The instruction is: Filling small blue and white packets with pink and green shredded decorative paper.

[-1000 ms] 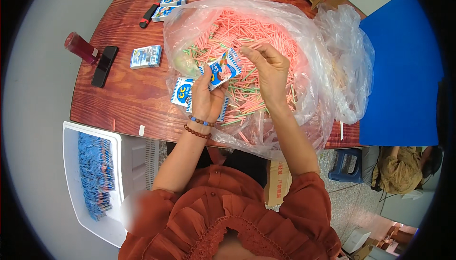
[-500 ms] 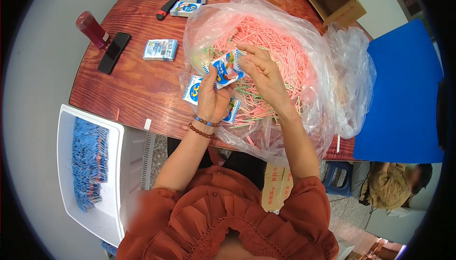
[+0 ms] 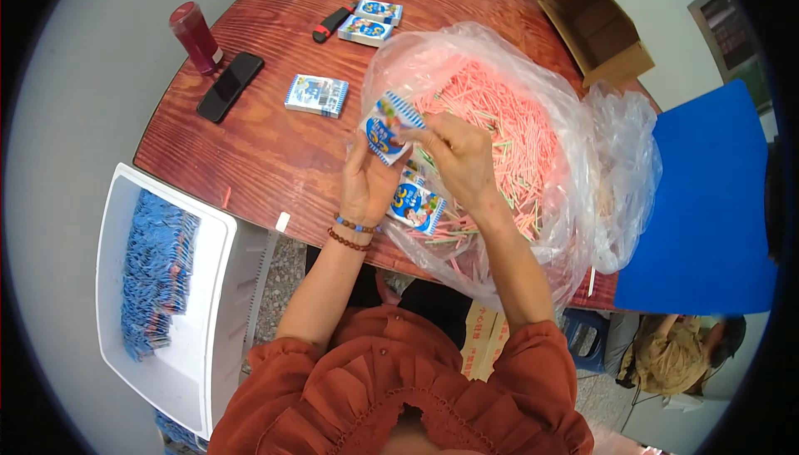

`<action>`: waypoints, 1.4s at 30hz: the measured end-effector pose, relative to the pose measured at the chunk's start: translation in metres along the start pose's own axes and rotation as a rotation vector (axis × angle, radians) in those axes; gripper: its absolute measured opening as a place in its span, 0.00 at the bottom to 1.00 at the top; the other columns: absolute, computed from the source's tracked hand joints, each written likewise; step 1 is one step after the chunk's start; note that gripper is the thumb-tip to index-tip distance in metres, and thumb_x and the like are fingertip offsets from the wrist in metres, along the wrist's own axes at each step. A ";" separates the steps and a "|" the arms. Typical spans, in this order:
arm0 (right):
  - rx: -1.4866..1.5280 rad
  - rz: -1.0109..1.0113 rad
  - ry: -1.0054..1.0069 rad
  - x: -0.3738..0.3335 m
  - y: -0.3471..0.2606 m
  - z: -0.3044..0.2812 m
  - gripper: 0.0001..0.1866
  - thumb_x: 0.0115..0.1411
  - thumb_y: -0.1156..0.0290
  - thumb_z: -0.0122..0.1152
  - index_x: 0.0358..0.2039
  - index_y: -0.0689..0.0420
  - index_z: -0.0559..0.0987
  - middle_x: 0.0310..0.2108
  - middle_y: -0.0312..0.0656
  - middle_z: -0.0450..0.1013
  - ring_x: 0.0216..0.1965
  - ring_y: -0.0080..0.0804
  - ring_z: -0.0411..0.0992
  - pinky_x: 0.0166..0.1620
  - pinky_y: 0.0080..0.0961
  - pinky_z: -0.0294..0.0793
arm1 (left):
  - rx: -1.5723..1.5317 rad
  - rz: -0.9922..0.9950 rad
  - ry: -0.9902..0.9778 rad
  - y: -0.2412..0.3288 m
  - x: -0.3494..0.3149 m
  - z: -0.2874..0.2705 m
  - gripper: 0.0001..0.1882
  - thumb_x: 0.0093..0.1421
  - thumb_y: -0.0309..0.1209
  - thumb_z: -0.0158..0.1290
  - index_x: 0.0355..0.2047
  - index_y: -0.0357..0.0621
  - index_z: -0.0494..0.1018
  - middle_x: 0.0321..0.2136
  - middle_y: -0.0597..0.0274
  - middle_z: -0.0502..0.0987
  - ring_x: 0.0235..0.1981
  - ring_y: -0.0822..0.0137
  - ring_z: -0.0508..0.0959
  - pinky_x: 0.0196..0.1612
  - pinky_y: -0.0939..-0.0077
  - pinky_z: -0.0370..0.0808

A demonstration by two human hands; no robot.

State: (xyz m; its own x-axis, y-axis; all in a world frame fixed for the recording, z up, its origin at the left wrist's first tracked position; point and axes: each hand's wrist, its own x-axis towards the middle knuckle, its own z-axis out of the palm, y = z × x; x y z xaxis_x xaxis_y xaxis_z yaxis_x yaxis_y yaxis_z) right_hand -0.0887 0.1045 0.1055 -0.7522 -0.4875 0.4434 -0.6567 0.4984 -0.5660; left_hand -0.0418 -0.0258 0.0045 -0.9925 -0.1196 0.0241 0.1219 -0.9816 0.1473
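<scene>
My left hand (image 3: pixel 372 179), with two beaded bracelets on its wrist, holds a small blue and white packet (image 3: pixel 384 140) tilted upright. Pinched at that packet's right side are the fingertips of my right hand (image 3: pixel 463 155), closed; whether a stick is also between them is hidden. Both hands are over a large clear plastic bag (image 3: pixel 574 197), spread open on the table and full of thin pink and green sticks (image 3: pixel 508 122). Below the hands, another blue and white packet (image 3: pixel 420 208) lies on the bag's near left part, partly covered by my left hand.
On the red-brown table (image 3: pixel 275 14) are a stack of packets (image 3: pixel 316 95), two more stacks, a red-and-black box cutter (image 3: pixel 333 24), a phone (image 3: pixel 230 87) and a red drink cup (image 3: pixel 196 37). A white bin (image 3: pixel 218 289) holds many blue packets. A cardboard box (image 3: pixel 616 64) stands far right.
The view has shifted, so the table's things appear farther right and lower. My right hand's fingers have closed in to the packet's side, and the packet is tilted differently.
</scene>
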 end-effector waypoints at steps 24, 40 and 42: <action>0.037 0.121 -0.137 0.035 0.008 0.054 0.11 0.58 0.66 0.59 0.37 0.59 0.80 0.25 0.46 0.76 0.25 0.33 0.76 0.31 0.29 0.73 | 0.949 0.199 0.393 0.052 -0.038 -0.019 0.11 0.61 0.34 0.57 0.39 0.42 0.75 0.39 0.66 0.75 0.46 0.72 0.69 0.49 0.69 0.66; -0.042 0.381 -0.286 -0.088 0.064 0.005 0.14 0.51 0.62 0.66 0.32 0.56 0.74 0.31 0.40 0.71 0.33 0.38 0.72 0.37 0.36 0.70 | 2.423 0.456 -0.163 0.011 -0.026 -0.009 0.11 0.51 0.37 0.62 0.24 0.44 0.75 0.28 0.61 0.71 0.38 0.58 0.70 0.45 0.57 0.57; 0.036 0.279 -0.141 -0.090 0.063 0.008 0.12 0.51 0.63 0.66 0.31 0.55 0.76 0.30 0.39 0.72 0.34 0.38 0.72 0.38 0.35 0.71 | 2.449 0.475 -0.225 0.014 -0.028 -0.009 0.09 0.52 0.36 0.61 0.27 0.45 0.77 0.29 0.62 0.73 0.37 0.60 0.70 0.45 0.59 0.57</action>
State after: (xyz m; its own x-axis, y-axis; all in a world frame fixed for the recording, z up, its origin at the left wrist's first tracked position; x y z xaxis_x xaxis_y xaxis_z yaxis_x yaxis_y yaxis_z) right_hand -0.0613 0.1737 0.0241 -0.8863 -0.4316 0.1681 -0.4219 0.6026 -0.6774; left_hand -0.0123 -0.0378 -0.0029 -0.9169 -0.0075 0.3991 0.1763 0.8894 0.4217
